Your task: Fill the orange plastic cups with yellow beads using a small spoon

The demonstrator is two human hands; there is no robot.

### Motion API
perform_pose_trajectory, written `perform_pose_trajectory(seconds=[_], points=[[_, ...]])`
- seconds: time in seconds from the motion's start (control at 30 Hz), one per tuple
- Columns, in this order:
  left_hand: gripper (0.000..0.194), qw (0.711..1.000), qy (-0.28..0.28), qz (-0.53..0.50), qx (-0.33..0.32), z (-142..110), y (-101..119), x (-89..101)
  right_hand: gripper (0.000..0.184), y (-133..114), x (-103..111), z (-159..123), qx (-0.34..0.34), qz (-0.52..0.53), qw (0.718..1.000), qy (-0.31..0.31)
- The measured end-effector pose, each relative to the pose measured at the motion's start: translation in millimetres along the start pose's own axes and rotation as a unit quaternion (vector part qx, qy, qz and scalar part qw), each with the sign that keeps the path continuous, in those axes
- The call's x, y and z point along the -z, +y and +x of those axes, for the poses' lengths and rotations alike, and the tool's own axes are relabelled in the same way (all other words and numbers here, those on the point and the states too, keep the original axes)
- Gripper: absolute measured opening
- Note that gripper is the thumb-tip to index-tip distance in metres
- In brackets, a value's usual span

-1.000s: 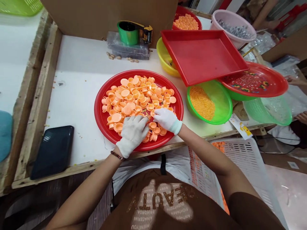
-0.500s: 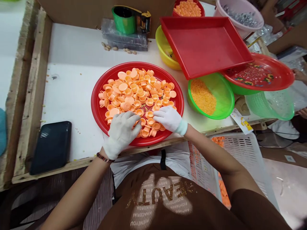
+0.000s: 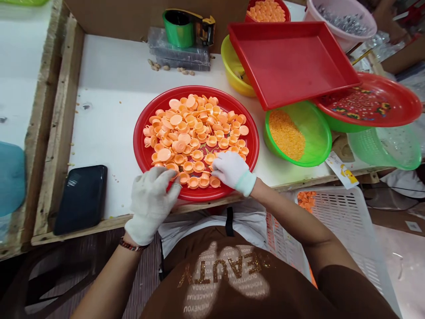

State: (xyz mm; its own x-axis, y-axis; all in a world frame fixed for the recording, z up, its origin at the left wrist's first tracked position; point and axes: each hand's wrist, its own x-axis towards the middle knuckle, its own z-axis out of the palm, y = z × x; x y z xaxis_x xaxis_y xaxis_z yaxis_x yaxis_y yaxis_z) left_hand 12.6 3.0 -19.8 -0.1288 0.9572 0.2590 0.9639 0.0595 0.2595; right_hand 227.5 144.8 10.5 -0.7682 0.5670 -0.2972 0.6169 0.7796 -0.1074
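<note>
A round red tray (image 3: 141, 166) holds a heap of small orange plastic toy cups (image 3: 197, 155), many on saucers. Both hands wear white knit gloves. At the near left rim is my left hand (image 3: 151, 201), thumb and fingertips curled close together beside the cups; what lies between them, if anything, is hidden. Over the near right part of the tray, my right hand (image 3: 230, 170) has its fingers bent down and pinched at an orange toy cup, mostly covered by the glove.
A dark blue lidded box (image 3: 81, 199) lies at left. Behind stand a green tape roll (image 3: 179, 33) and a yellow bowl (image 3: 229, 64). To the right, a red rectangular tray (image 3: 295, 66) overlaps a green bowl (image 3: 315, 137) of orange bits. White crates (image 3: 345, 221) stand below the table edge.
My left hand has drawn back left and toward me, off the cups to the tray's rim. Several cups at the near side sit differently. My right hand stays nearly in place.
</note>
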Motion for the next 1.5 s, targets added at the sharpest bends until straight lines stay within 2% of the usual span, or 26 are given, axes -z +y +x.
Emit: perform_pose_trajectory(seconds=[0.1,0.2,0.3,0.4,0.53,0.6,0.67,0.77,0.9,0.97,1.1,1.23,1.3,1.4,1.47,1.5], points=[[0.036,0.998,-0.007,0.032,0.051,0,-14,-2.9,0.037,-8,3,8,0.014,0.005,1.000,-0.011],[0.039,0.998,-0.038,0.037,0.044,3,-24,-8.7,0.036,-14,9,14,-0.001,-0.017,0.999,-0.045],[0.035,0.999,-0.032,0.016,0.027,3,-29,-13.3,0.026,-12,13,19,-0.032,-0.027,0.998,-0.049],[0.032,1.000,-0.024,0.000,0.013,6,-28,-18.7,0.026,-9,8,30,-0.001,-0.024,1.000,-0.011],[0.032,0.999,-0.009,0.012,0.033,17,-27,-25.7,0.033,-5,-5,46,0.097,-0.043,0.992,0.066],[0.033,0.999,0.005,0.024,0.046,24,-30,-24.7,0.028,0,-7,48,0.123,-0.052,0.989,0.069],[0.037,0.998,0.026,0.025,0.055,32,-32,-20.3,0.025,6,-3,46,0.127,-0.049,0.989,0.055],[0.043,0.997,0.047,0.014,0.053,47,-30,-13.8,0.030,10,10,50,0.096,-0.032,0.993,0.061],[0.035,0.997,-0.037,0.071,0.021,73,-18,-17.7,0.032,-1,20,75,0.032,-0.026,0.997,0.069],[0.031,0.994,-0.066,0.088,0.001,81,-15,-22.7,0.031,-6,17,84,0.048,-0.040,0.997,0.050],[0.029,0.994,-0.059,0.090,-0.015,79,-18,-27.8,0.030,3,4,78,0.079,-0.045,0.994,0.056],[0.036,0.998,-0.010,0.067,-0.015,78,-10,-31.3,0.034,34,4,61,0.022,-0.038,0.994,0.102],[0.043,0.998,0.001,0.030,-0.048,85,2,-36.7,0.038,49,11,61,-0.038,-0.023,0.988,0.151],[0.054,0.995,-0.043,0.002,-0.090,100,21,-48.2,0.047,65,22,72,-0.157,0.013,0.968,0.196],[0.058,0.993,-0.083,0.006,-0.090,107,28,-55.1,0.061,71,24,78,-0.193,0.036,0.965,0.176],[0.057,0.991,-0.096,0.007,-0.089,109,28,-57.3,0.061,73,22,79,-0.195,0.044,0.966,0.163]])
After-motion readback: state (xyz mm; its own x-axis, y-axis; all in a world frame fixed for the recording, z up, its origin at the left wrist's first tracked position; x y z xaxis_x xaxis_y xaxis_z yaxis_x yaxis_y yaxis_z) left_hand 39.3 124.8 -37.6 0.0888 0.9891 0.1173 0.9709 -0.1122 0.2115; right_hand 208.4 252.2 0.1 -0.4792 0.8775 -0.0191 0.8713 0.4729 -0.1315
